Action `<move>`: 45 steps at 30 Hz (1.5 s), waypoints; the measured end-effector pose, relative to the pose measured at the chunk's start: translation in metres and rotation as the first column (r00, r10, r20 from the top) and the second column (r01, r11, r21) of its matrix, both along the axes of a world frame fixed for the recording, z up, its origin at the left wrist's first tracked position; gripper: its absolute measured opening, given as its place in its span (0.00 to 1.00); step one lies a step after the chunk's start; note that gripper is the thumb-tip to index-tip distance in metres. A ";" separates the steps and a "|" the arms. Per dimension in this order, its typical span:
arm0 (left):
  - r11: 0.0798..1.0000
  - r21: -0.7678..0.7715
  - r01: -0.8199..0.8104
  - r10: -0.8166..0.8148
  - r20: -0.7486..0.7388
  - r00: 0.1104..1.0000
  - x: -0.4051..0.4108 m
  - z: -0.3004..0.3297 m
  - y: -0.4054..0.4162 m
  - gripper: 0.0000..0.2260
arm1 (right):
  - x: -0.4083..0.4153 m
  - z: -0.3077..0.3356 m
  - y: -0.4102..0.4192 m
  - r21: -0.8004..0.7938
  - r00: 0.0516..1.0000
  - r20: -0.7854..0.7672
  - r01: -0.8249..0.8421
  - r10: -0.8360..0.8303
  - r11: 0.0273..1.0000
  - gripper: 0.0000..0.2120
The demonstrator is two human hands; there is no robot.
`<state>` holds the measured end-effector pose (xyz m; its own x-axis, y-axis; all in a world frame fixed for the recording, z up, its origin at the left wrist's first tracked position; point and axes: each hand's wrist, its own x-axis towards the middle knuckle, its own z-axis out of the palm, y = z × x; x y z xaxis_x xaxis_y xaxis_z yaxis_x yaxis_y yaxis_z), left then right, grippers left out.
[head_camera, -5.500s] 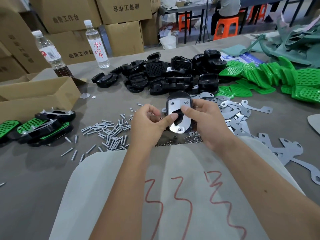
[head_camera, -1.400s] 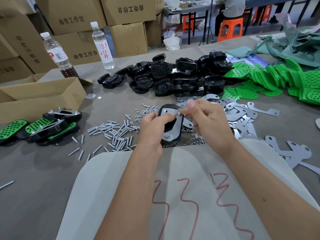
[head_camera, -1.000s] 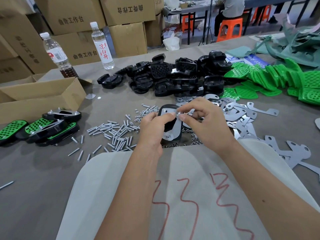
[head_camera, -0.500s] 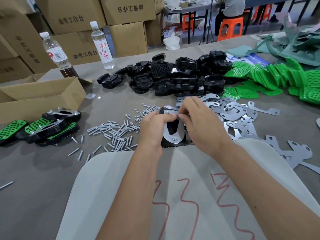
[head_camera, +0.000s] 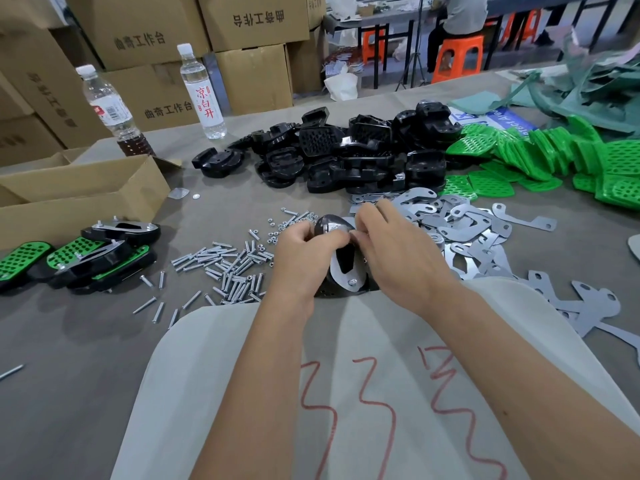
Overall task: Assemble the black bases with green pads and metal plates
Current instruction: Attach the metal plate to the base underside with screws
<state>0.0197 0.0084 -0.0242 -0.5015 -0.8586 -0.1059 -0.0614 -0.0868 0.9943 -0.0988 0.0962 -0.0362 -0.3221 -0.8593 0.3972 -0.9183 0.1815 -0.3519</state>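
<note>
I hold one black base with a metal plate laid on its top, just past the table's near edge. My left hand grips the base's left side. My right hand curls over its right side, fingertips pinching at the plate's upper end; what they pinch is hidden. A screw head shows at the plate's lower end. Loose black bases are heaped at the back, green pads at the right, spare metal plates beside my right hand.
Screws and small nuts lie scattered left of my hands. Finished assemblies sit at the far left, in front of an open cardboard box. Two water bottles stand behind. A pale sheet with red marks covers the near edge.
The base has tipped from lying flatter to standing more on end between my hands. My right hand has closed in over its upper right side.
</note>
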 end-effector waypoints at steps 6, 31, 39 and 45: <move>1.000 0.023 -0.007 0.007 -0.007 1.000 0.002 -0.003 -0.004 0.13 | 0.002 0.001 -0.001 -0.038 0.999 -0.008 -0.046 0.045 0.998 0.12; 0.848 -0.529 0.005 0.148 0.247 0.958 -0.004 -0.012 -0.006 0.10 | -0.030 -0.006 0.000 -0.300 0.329 0.922 0.283 0.202 0.911 0.08; 0.678 -0.674 0.293 0.163 0.527 0.834 -0.004 -0.017 0.000 0.05 | -0.034 -0.002 0.002 -0.341 0.325 0.922 0.432 0.209 0.835 0.06; 0.678 -0.655 0.333 0.174 0.584 0.793 -0.005 -0.014 0.003 0.05 | -0.031 -0.004 0.003 -0.321 0.364 0.916 0.421 0.167 0.848 0.06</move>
